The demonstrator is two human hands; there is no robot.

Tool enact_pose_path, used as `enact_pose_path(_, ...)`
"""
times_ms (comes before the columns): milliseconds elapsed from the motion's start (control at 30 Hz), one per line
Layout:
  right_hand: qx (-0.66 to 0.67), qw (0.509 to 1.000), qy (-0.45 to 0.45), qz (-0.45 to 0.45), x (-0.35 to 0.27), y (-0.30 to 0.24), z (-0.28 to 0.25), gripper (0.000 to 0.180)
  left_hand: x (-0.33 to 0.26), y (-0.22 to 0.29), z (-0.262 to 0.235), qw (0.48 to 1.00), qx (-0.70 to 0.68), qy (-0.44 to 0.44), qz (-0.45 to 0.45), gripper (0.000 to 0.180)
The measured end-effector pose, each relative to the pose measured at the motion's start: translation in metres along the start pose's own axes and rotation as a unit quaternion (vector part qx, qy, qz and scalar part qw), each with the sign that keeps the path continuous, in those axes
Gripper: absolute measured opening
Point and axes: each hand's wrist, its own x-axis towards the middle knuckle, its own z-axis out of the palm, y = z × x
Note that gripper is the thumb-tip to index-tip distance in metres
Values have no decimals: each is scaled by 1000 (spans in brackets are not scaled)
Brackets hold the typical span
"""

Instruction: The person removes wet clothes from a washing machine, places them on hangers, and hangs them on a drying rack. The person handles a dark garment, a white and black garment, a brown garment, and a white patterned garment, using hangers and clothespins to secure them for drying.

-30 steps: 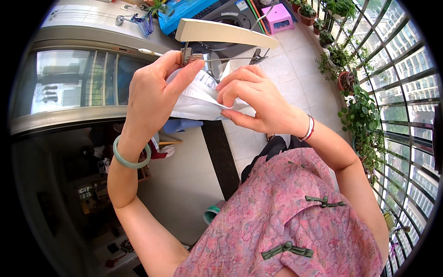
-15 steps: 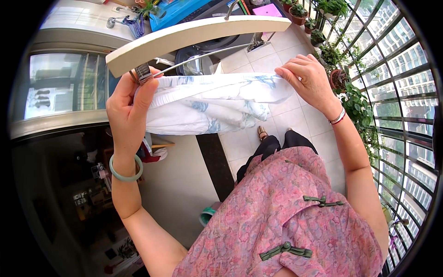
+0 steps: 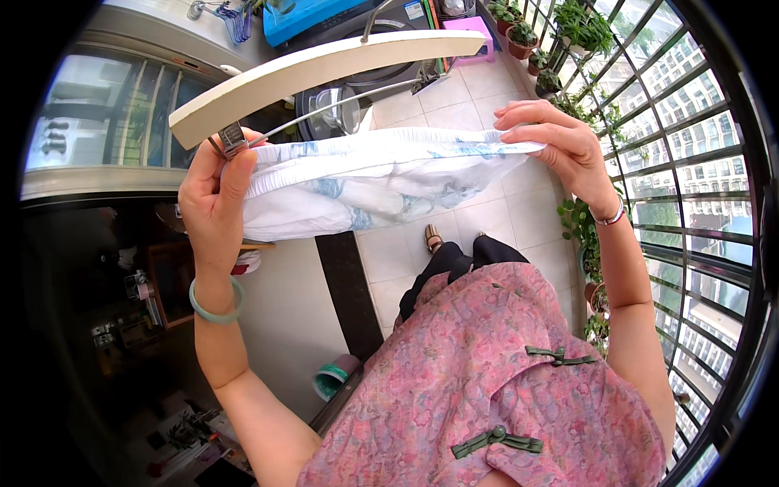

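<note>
A cream, curved clip hanger (image 3: 324, 68) hangs in front of me by its metal hook, with a thin metal bar under it. At its left end, my left hand (image 3: 213, 195) is closed, thumb and fingers pinching a metal clip (image 3: 233, 138) and the waistband corner. Whether the clip bites the cloth is hidden by my fingers. A white garment with blue print and a gathered elastic waist (image 3: 373, 191) stretches between my hands. My right hand (image 3: 572, 150) pinches its right end, fingers above and thumb beneath. The hanger's right clip (image 3: 424, 79) sits apart from the cloth.
Beyond the hanger stand a dark front-loading washing machine (image 3: 381, 40), a blue box (image 3: 312, 18) and a pink stool (image 3: 479, 50). Potted plants (image 3: 522, 36) line the barred railing (image 3: 706, 187) on the right. Purple hangers (image 3: 237, 24) lie far left; a green-lined bin (image 3: 330, 380) stands below.
The hanger and my left hand sit slightly further left in view. My right hand has shifted right with the waistband end, its fingers now straighter. The waistband looks stretched wider.
</note>
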Motion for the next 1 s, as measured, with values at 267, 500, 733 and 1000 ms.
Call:
enact_pose_path(267, 227, 967, -50, 103, 15, -13, -5, 16, -6, -11, -4, 996, -85, 32, 10, 23)
enact_pose_path(500, 74, 965, 11, 251, 41, -26, 13, 55, -24, -18, 2, 981, -190, -27, 43, 33)
enact_pose_path(733, 143, 953, -16, 266, 43, -36, 16, 51, -60, -25, -3, 971, -231, -52, 28, 36)
enact_pose_path(1000, 97, 974, -88, 182, 45, -54, 35, 37, -76, -27, -11, 963, -264, -22, -55, 38)
